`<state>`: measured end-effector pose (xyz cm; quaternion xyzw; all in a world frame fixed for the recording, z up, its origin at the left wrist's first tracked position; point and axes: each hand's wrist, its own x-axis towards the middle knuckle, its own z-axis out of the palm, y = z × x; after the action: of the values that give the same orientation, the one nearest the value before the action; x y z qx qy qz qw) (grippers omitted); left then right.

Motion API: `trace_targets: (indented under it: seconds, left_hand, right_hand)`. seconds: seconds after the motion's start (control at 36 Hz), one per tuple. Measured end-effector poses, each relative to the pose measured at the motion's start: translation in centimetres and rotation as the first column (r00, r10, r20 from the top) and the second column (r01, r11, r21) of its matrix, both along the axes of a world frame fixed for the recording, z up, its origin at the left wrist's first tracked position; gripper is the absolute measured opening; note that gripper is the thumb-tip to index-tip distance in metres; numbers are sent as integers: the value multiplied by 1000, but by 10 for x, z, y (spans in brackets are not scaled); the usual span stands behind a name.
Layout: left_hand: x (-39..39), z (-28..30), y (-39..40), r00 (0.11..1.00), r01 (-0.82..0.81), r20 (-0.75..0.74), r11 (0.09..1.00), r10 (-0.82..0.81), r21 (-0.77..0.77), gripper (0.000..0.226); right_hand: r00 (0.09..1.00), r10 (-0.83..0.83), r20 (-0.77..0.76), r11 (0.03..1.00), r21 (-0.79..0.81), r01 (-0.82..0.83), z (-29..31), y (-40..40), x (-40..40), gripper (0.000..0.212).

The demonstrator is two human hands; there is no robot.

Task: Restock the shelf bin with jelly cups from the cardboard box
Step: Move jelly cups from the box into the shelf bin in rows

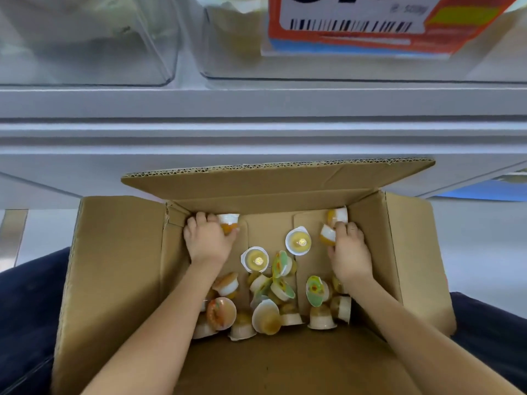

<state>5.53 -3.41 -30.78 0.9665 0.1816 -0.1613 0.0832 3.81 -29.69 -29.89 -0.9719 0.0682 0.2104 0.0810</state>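
The cardboard box stood open below the shelf edge, its flaps folded outward, and both bare forearms reached into it. Loose jelly cups lay scattered over the box floor, most of them toward the near side: small translucent tubs with white rims and yellow-orange contents, some upright, some inverted, some on their sides showing green-printed foil lids. The left hand was at the far-left corner with its fingers curled round one jelly cup, which was held with its white rim up. The right hand was at the far-right side with its fingers curled over a second cup; a third cup lay just beyond the fingertips, against the far wall. Whether the right hand enclosed more than one cup could not be determined, as the palm side was hidden. Above, two clear shelf bins were cut off by the top edge; their contents were blurred and could not be identified. An orange price label with a barcode hung on the right bin, its figures cropped.
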Motion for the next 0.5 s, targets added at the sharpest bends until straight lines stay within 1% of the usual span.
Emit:
trace_targets:
  seconds: [0.08, 0.17, 0.22, 0.31, 0.36, 0.42, 0.5]
  left_hand:
    - [10, -8, -13, 994, -112, -3, 994, 112, 14, 66]
    - [11, -16, -22, 985, -175, 11, 983, 175, 60, 62]
    - [12, -21, -26, 977, -215, 20, 975, 214, 60, 61]
    - [11, -24, -24, 967, -253, 19, 967, 253, 22, 58]
    - [8, -22, -20, 967, -251, 32, 967, 252, -33, 55]
    - [0, -19, -17, 972, -214, 72, 970, 223, -119, 50]
    - [-15, -9, -15, 963, -47, 248, 972, 105, -229, 43]
  right_hand:
    - [990, -136, 24, 988, 76, 133, -9, 2, -17, 49]
    - [973, -227, 37, 967, 126, 221, -16, 5, -24, 52]
    - [964, -264, 14, 957, 129, 260, -20, 8, -22, 53]
    - [935, -353, -34, 916, 191, 353, -24, 11, -18, 57]
    - [910, -412, -49, 875, 256, 410, -25, 14, -16, 57]
    - [888, -458, -53, 839, 304, 451, -27, 17, -13, 46]
    - [875, -476, -86, 812, 339, 475, -30, 22, -11, 24]
